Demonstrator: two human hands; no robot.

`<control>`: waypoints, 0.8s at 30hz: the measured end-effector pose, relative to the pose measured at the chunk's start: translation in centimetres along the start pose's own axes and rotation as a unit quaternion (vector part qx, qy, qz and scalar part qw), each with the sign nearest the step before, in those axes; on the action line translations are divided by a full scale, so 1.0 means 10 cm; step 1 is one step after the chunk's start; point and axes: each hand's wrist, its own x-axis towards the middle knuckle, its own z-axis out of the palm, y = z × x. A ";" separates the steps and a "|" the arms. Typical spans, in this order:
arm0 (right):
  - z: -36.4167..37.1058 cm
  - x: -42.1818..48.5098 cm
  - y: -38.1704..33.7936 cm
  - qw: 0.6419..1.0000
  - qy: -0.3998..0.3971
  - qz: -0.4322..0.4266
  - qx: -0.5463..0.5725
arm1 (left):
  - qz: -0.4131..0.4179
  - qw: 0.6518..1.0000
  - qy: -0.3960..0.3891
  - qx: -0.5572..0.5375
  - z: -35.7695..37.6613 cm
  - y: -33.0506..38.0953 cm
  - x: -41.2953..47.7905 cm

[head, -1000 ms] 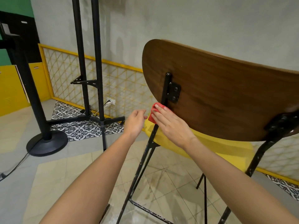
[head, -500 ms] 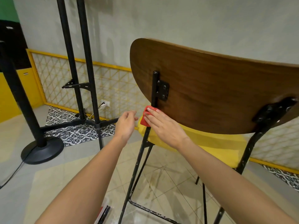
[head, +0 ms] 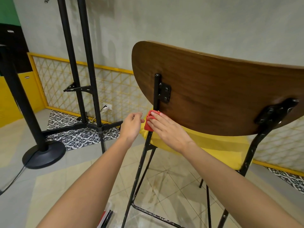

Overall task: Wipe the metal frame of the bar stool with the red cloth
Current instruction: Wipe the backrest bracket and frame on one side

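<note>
Red cloth (head: 149, 122) pressed on black frame post (head: 156, 92) under right hand (head: 166, 129) — left hand (head: 131, 127) loosely open, empty.

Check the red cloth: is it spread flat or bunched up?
Bunched up. The red cloth is a small wad pressed against the stool's black frame post under the right hand, with creases showing.
</note>
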 end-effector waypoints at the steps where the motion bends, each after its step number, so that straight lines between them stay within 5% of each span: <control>1: 0.00 -0.01 -0.01 1.000 -0.006 -0.007 0.004 | 0.003 1.000 0.000 0.000 0.01 0.02 -0.01; 6: -0.17 0.02 -0.06 0.999 -0.048 -0.005 0.007 | 0.022 1.000 0.006 -0.003 0.00 0.09 -0.08; 16: -0.70 0.22 0.53 0.990 0.103 0.058 -0.071 | 0.055 0.998 0.013 -0.029 -0.01 0.41 -0.22; 24: -0.63 0.02 0.47 0.998 0.020 0.017 -0.049 | 0.061 0.998 0.005 -0.029 -0.05 0.45 -0.25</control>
